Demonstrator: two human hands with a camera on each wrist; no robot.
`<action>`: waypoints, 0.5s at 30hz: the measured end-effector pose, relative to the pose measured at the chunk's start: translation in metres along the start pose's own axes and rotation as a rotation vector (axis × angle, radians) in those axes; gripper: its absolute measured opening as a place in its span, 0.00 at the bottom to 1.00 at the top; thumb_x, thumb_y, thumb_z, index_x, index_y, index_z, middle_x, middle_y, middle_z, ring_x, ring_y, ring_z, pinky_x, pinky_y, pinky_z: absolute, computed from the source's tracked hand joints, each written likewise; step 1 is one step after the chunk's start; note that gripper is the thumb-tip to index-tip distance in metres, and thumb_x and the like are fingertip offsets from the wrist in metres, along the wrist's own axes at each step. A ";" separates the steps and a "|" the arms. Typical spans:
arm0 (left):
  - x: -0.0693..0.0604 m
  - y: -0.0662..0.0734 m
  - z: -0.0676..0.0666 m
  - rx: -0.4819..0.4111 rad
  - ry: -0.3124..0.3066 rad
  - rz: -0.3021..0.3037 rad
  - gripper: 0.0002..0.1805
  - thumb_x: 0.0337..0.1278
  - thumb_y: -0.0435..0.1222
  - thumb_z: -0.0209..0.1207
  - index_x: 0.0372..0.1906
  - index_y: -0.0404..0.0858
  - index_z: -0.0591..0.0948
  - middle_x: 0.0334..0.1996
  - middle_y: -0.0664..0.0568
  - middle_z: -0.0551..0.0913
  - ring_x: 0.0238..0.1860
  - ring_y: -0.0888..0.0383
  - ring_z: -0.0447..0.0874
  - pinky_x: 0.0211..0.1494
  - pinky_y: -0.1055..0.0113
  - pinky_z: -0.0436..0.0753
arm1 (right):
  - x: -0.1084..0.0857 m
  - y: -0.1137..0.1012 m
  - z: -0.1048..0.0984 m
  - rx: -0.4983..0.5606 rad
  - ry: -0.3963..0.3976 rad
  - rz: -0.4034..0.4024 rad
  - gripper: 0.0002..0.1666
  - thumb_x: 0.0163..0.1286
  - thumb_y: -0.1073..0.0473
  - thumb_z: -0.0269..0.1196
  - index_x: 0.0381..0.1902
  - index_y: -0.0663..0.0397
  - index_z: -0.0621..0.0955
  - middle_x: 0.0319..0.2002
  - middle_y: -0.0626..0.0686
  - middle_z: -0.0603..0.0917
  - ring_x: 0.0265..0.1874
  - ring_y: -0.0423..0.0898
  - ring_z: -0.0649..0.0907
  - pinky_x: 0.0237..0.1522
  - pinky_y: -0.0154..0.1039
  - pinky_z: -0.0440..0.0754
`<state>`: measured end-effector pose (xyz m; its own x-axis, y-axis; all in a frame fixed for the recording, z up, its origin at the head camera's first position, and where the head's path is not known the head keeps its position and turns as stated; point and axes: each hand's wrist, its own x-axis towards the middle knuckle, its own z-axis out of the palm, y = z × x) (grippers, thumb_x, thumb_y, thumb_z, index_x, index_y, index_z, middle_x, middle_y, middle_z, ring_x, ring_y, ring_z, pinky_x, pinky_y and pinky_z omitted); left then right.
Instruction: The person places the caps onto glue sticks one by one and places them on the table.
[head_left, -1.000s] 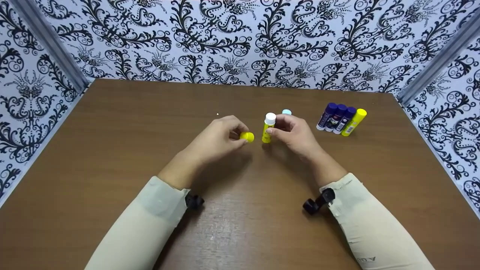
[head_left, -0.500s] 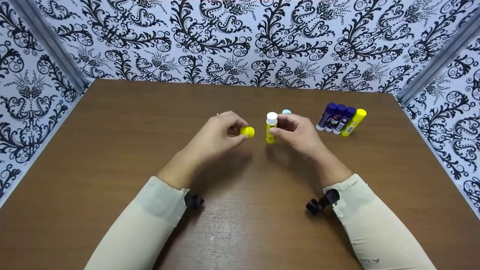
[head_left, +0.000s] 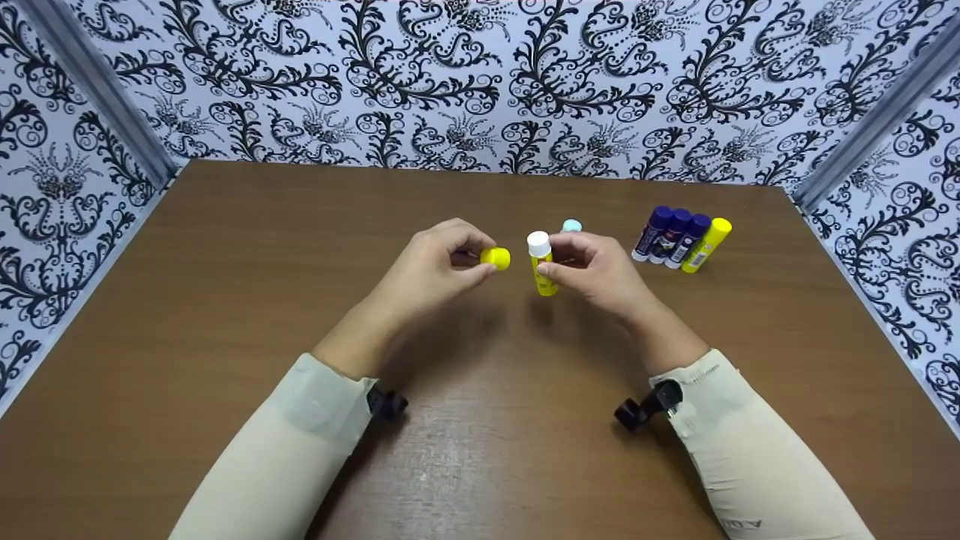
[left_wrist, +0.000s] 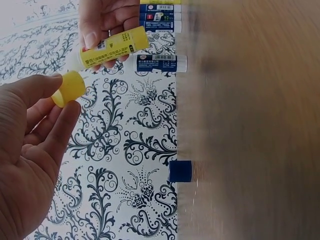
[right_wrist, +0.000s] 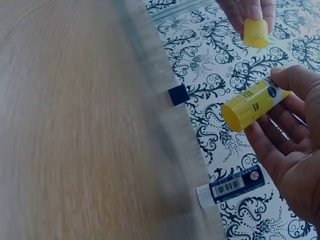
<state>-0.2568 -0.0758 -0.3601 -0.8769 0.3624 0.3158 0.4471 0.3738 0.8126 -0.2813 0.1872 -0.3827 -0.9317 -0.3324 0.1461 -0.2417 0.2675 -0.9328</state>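
Observation:
My left hand pinches a yellow cap between thumb and fingers; its hollow side shows in the right wrist view. My right hand grips a yellow glue stick, which is uncapped with its white top upward, slightly tilted and held above the table. A gap separates cap and stick. Behind the right hand stands a dark blue glue stick; only its pale top shows in the head view. A dark blue cap sits on the table, hidden from the head view behind the left hand.
Several capped glue sticks stand in a row at the back right: purple-blue ones and a yellow one at the row's right end. The brown table meets patterned walls at the back and sides.
The left hand has risen slightly with the yellow cap. The right hand has shifted a little right, and the glue stick in it has tilted and come nearer to me.

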 end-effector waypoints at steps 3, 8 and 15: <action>0.000 0.001 0.000 -0.012 0.005 0.001 0.12 0.61 0.34 0.72 0.48 0.36 0.87 0.46 0.50 0.85 0.47 0.57 0.88 0.58 0.69 0.87 | -0.001 -0.001 -0.001 -0.025 -0.016 -0.005 0.22 0.67 0.64 0.72 0.59 0.60 0.85 0.49 0.58 0.88 0.46 0.47 0.87 0.49 0.33 0.89; 0.001 0.000 0.001 -0.062 0.014 -0.012 0.12 0.60 0.34 0.73 0.47 0.37 0.88 0.46 0.50 0.85 0.47 0.55 0.88 0.58 0.65 0.88 | -0.002 -0.003 -0.002 -0.058 -0.031 -0.021 0.22 0.66 0.64 0.73 0.58 0.59 0.85 0.50 0.57 0.87 0.46 0.48 0.87 0.49 0.33 0.89; 0.000 0.000 0.002 -0.097 0.017 -0.026 0.12 0.60 0.34 0.73 0.48 0.37 0.87 0.46 0.49 0.86 0.47 0.54 0.89 0.57 0.68 0.88 | -0.004 -0.007 -0.001 -0.091 -0.056 -0.060 0.20 0.66 0.62 0.74 0.56 0.57 0.87 0.48 0.55 0.86 0.44 0.49 0.87 0.46 0.33 0.89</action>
<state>-0.2561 -0.0740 -0.3608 -0.8912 0.3387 0.3017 0.4057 0.2977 0.8641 -0.2762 0.1875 -0.3763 -0.8988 -0.3996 0.1801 -0.3229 0.3258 -0.8886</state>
